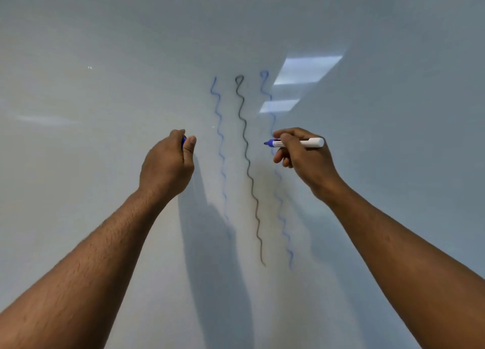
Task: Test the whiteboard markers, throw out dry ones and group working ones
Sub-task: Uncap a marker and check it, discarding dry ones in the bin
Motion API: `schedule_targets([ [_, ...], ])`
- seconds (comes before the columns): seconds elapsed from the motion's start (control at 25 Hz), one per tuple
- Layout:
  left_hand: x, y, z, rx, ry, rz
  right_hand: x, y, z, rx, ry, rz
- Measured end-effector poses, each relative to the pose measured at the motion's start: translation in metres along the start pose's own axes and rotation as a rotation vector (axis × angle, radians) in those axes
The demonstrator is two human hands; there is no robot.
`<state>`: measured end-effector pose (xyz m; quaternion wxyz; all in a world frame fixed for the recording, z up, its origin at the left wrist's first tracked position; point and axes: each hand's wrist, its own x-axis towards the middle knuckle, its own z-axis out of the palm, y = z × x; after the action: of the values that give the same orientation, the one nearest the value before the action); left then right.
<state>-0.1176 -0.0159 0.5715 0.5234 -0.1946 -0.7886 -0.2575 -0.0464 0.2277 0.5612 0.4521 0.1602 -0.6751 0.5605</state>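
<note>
Two pale rectangular light reflections (301,78) sit on the glossy surface right of centre — the larger above, the smaller just below it. A fainter, streaky glare (44,119) lies far to the left. Soft grey shadows (215,243) — probably cast by arms — spread down the lower middle.

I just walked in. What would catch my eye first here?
Three wavy lines run down the middle of the whiteboard: a blue squiggle, a dark squiggle and a fainter blue squiggle to the right. The right hand holds an uncapped blue marker, tip pointing left; the left hand pinches its blue cap.
</note>
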Motion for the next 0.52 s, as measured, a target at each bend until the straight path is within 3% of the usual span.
schedule_targets([
  [0.28,0.026,0.022,0.004,0.035,-0.168,-0.001,0.092,-0.031,-0.027,-0.102,0.281,-0.157],
  [0.52,0.025,0.021,0.014,0.067,-0.18,-0.019,0.133,-0.037,-0.031,-0.308,0.239,-0.24],
])
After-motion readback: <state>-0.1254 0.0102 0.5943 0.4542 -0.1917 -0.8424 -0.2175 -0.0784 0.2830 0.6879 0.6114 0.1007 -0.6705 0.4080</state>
